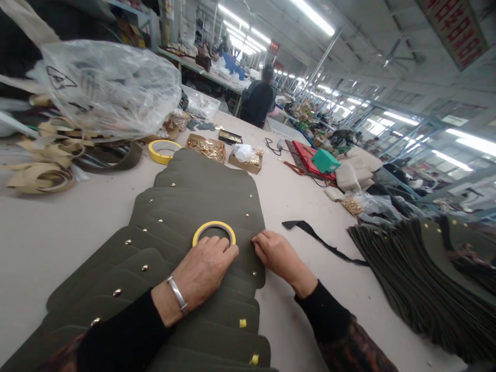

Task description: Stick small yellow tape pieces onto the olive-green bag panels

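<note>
Panel stack (209,178): dark olive pieces overlapping like shingles on the pale table (302,325), under and before the two hands; the landmark for all below.
Left hand (205,266): over the middle of the stack, fingers curled partly closed on the near rim of the yellow tape roll; a silver bracelet (177,295) rings its wrist.
Yellow tape roll (214,225): lying on the stack's upper panels, towards their right edge.
Right hand (276,251): at the stack's right edge, fingertips drawn in together; cannot tell how tightly they close, or whether anything is pinched between them.
Metal studs (144,267): shiny, dotted mainly along the stack's left side, a few on the right.
Yellow tabs (242,323): two, on the stack's near right edge.
Second tape roll (155,151): just beside the stack's far left corner.
Hardware box (207,148): gold-coloured parts inside, just beyond the stack's far end.
Black strip (320,240): right of the stack, apart from it.
Panel pile (411,274): similar olive pieces, well right of the stack.
Seated person (258,101): well beyond the stack's far end.
</note>
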Motion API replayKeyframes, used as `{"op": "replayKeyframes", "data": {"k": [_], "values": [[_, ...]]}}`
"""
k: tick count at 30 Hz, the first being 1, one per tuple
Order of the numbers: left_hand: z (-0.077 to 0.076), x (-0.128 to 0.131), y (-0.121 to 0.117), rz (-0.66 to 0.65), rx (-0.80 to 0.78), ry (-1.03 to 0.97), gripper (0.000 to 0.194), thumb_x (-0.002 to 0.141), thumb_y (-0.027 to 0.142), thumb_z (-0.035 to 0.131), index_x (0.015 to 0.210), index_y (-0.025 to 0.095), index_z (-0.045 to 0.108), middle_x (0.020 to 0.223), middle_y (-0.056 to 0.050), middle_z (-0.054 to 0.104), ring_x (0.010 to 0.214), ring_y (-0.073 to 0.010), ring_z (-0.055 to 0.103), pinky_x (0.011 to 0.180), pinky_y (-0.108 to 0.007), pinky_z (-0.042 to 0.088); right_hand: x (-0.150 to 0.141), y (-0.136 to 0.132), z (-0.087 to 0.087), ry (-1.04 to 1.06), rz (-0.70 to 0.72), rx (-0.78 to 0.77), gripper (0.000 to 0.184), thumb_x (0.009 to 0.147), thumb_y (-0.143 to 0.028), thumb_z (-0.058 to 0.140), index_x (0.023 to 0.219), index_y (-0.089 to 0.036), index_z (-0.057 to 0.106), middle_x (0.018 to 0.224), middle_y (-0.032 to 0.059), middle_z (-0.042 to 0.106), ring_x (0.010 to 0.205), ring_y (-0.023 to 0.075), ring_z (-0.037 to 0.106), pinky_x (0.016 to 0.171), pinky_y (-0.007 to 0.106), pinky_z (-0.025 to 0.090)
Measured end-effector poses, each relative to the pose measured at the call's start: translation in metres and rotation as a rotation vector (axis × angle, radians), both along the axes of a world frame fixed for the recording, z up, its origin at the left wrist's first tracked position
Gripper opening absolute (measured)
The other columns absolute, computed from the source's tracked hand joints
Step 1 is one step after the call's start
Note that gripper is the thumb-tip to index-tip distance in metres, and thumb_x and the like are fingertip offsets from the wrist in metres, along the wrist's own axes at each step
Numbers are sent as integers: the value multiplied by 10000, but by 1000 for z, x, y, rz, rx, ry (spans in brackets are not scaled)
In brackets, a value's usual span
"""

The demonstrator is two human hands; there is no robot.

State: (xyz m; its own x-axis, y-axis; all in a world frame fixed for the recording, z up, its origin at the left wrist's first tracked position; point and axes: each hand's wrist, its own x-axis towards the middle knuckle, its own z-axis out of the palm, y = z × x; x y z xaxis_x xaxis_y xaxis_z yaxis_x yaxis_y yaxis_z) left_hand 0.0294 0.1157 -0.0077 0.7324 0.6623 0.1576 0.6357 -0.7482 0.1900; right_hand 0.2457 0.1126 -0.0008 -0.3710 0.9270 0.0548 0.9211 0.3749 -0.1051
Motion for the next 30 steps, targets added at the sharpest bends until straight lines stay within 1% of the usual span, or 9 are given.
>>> {"op": "replayKeyframes", "data": {"k": [4, 8, 11, 14, 17, 20, 22, 26, 30], "values": [[-1, -3, -2, -40, -20, 1, 185, 946, 163, 380, 900, 204, 554, 857, -47, 578, 753, -229, 513, 676, -375, 429, -10, 7, 0, 173, -335, -104, 184, 812, -132, 545, 736, -180, 706, 766, 54, 722, 722, 174, 657, 691, 249, 455], [-3, -6, -2, -93, -43, -72, 195, 955, 178, 383, 902, 199, 569, 848, -39, 595, 764, -204, 549, 694, -343, 466, -12, 8, -6, 252, -466, -111, 212, 804, -160, 542, 703, -189, 725, 671, 29, 718, 663, 163, 665, 615, 228, 449], [-3, -8, -2, -86, -57, -238, 218, 976, 223, 366, 1005, 209, 581, 860, -27, 626, 763, -174, 596, 689, -295, 499, -11, 2, -6, 312, -511, -86, 177, 825, -202, 564, 834, -179, 739, 715, 33, 729, 694, 168, 671, 639, 236, 469], [-4, -10, -3, -96, -44, -387, 305, 982, 253, 382, 1269, 219, 480, 993, -35, 681, 863, -157, 652, 766, -267, 531, -15, -15, 4, 469, -447, 28, 235, 845, -214, 561, 1030, -162, 697, 801, 45, 731, 722, 169, 666, 684, 259, 496], [-7, -11, -4, -101, -20, -463, 451, 980, 248, 404, 1418, 208, 309, 1224, -69, 644, 1058, -157, 639, 903, -265, 515, -24, -36, 17, 683, -222, 129, 198, 867, -188, 522, 970, -180, 690, 845, 50, 721, 714, 153, 649, 673, 258, 511], [-9, -9, -6, -78, -10, -491, 444, 975, 246, 417, 1403, 192, 317, 1268, -80, 627, 1085, -160, 637, 912, -258, 515, -34, -52, 25, 700, -4, 162, 188, 858, -147, 523, 966, -199, 667, 871, 53, 705, 745, 155, 635, 699, 276, 521], [-10, -9, -8, -82, -11, -484, 419, 973, 244, 419, 1380, 189, 336, 1239, -77, 646, 1058, -162, 652, 885, -255, 527, -39, -56, 25, 657, 71, 201, 194, 862, -126, 515, 985, -198, 647, 883, 63, 691, 795, 166, 631, 732, 291, 520], [-7, -8, -11, -98, -36, -475, 363, 978, 243, 403, 1333, 182, 360, 1157, -69, 679, 972, -162, 679, 798, -250, 543, -43, -55, 19, 580, 109, 251, 177, 870, -97, 488, 916, -192, 630, 820, 51, 671, 775, 161, 621, 710, 273, 504], [-2, -6, -13, -114, -85, -468, 211, 982, 209, 364, 1156, 208, 483, 1010, -34, 688, 881, -151, 672, 741, -248, 521, -45, -53, 11, 530, 91, 363, 155, 842, -81, 489, 830, -193, 596, 720, 25, 637, 667, 150, 587, 631, 259, 475]]}}
